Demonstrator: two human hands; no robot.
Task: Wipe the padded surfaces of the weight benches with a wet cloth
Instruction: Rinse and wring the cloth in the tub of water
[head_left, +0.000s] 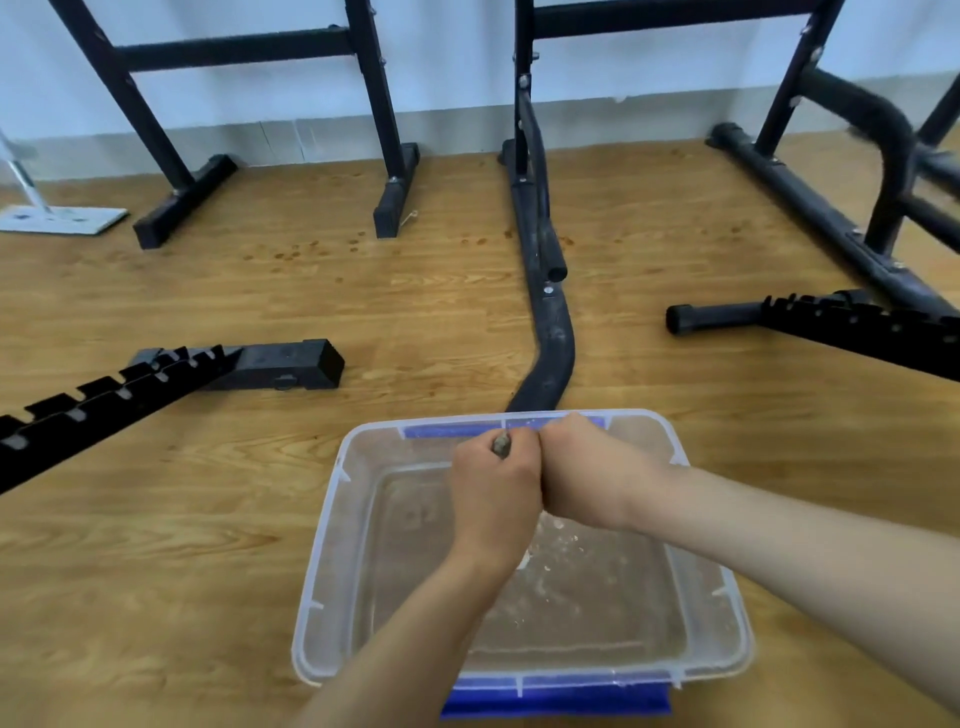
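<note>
Floor (156, 519), wood; tub (332, 519) of murky water on it. Above the tub, left hand (493, 483) and right hand (587, 473) are fisted, knuckles touching, apparently both clamped on the cloth (501, 446); only a grey tip shows. Risks: a weak wring leaves drips and a slick floor; twisting near the far rim spills outside.

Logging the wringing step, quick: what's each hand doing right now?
Left hand: closed round the grey cloth.
Right hand: closed fist against the left, apparently on the same cloth, hidden there.
</note>
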